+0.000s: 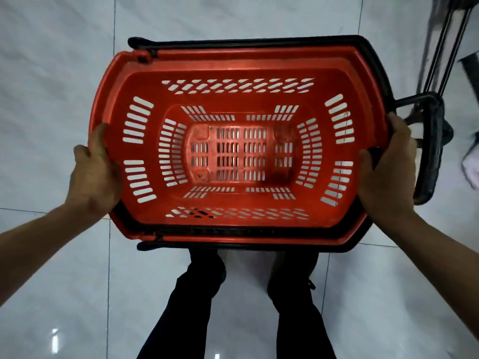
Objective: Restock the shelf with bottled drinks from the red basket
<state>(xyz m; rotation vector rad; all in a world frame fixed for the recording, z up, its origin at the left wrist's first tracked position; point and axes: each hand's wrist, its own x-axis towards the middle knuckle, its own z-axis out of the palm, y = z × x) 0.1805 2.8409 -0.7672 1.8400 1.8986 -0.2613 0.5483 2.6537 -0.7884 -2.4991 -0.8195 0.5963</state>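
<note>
I look straight down into the red basket (pixel 238 60), a slotted plastic shopping basket with black handles folded along its long sides. Nothing lies inside it; its perforated floor shows bare. My left hand (pixel 94 172) grips the left end of the rim, thumb over the edge. At the opposite end, my right hand (pixel 386 167) clasps the right rim beside a black pull handle (pixel 430 149). No bottled drinks and no shelf are in view.
Glossy white floor tiles (pixel 51 73) lie all around. My legs in dark trousers and dark shoes (pixel 204 268) stand just below the basket. Metal rods and a dark frame (pixel 445 47) occupy the top right corner, with a blurred pale object (pixel 470 169) at the right edge.
</note>
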